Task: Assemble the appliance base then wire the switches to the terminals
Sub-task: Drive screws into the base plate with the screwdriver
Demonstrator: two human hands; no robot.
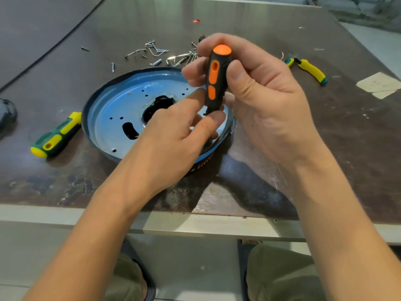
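The round appliance base [112, 109], a silvery-blue metal plate with a dark rim and a black centre opening, lies on the table [325, 148] in front of me. My right hand [260, 101] grips the handle of a black and orange screwdriver [214, 79] that stands almost upright over the base's right edge. My left hand [178, 135] pinches the lower end of the screwdriver just above the plate. The tip and whatever it touches are hidden by my fingers.
A pile of loose screws and wire clips [160, 54] lies behind the base. A green and yellow screwdriver [56, 135] lies left of it. Yellow-handled pliers [308, 69] lie at the right, with paper scraps [379, 83] beyond. A dark object [6, 111] sits at the left edge.
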